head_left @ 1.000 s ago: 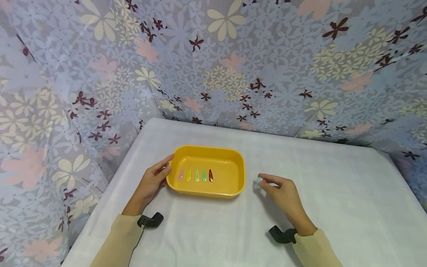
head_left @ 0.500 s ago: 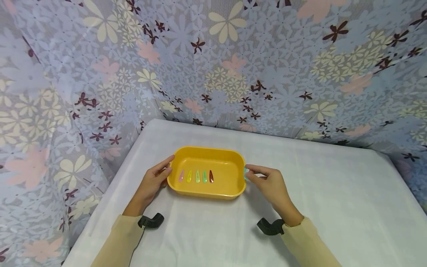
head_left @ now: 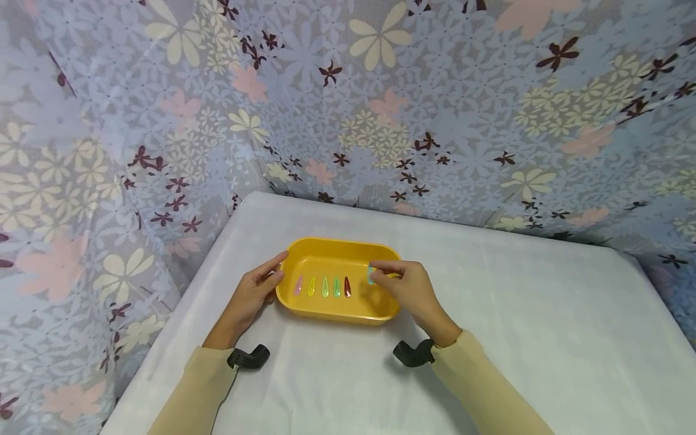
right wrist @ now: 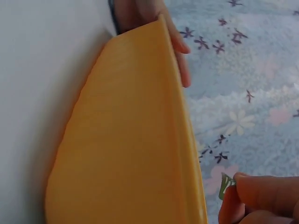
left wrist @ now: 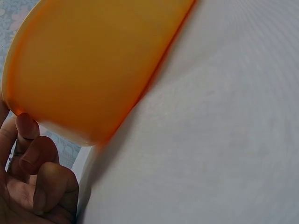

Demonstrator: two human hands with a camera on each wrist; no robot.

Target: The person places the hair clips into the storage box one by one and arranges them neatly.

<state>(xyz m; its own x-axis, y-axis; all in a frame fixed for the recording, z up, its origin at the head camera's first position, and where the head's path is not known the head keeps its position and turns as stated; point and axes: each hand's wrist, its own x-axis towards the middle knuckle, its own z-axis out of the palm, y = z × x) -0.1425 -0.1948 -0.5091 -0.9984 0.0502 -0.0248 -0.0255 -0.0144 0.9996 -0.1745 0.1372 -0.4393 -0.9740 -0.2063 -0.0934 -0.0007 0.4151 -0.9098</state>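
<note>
A row of snap hair clips lies on the floor of a yellow plastic tray (head_left: pixel 331 264): a pink clip (head_left: pixel 298 285), a yellow clip (head_left: pixel 312 286), a pale green clip (head_left: pixel 325 286), a green clip (head_left: pixel 336 287) and a dark red clip (head_left: pixel 347 287). My left hand (head_left: pixel 251 302) holds the tray's left rim between thumb and fingers. Over the tray's right part, my right hand (head_left: pixel 412 291) pinches a turquoise snap hair clip (head_left: pixel 371 273) between thumb and forefinger. In the right wrist view that clip (right wrist: pixel 226 186) shows above the tray's rim.
The tray stands on a table with a white cloth (head_left: pixel 516 314). Floral fabric (head_left: pixel 304 109) hangs behind the table and along its left side. Each wrist carries a black camera mount, such as the left mount (head_left: pixel 249 357).
My right hand has moved left with the turquoise hair clip, from beside the tray, across its right rim, to above its inside. My left hand has stayed on the rim.
</note>
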